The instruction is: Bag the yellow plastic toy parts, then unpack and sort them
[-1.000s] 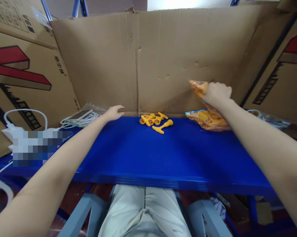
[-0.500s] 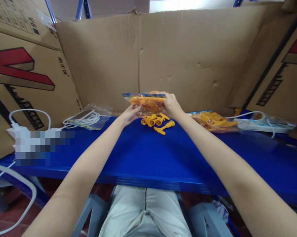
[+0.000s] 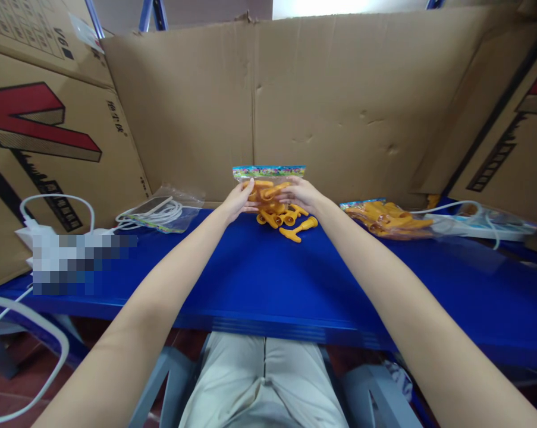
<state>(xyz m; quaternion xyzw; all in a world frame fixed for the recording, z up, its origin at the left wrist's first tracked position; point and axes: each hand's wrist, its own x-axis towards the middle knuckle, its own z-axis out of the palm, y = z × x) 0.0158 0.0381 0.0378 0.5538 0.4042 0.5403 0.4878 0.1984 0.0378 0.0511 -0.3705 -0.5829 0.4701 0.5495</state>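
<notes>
Between my two hands is a clear plastic bag (image 3: 270, 189) with a colourful printed top strip and several orange-yellow plastic pieces inside. My left hand (image 3: 239, 202) grips its left side, thumb in front. On the right side, my right hand (image 3: 302, 193) holds it with the fingers over the front. Just below the bag, several loose orange-yellow T-shaped plastic pieces (image 3: 300, 228) with cup-like ends lie on the blue tabletop (image 3: 259, 279). The bag partly hides the rear ones.
A second filled bag of orange-yellow pieces (image 3: 386, 220) lies to the right, near a white power strip (image 3: 477, 227). At the left are a bag with a white cable (image 3: 161, 211) and a white adapter (image 3: 38, 235). A cardboard wall (image 3: 339, 107) stands behind.
The bag has turned from lying flat to more upright, its printed strip now level at the top. My right hand has shifted from the bag's top right corner down its side.
</notes>
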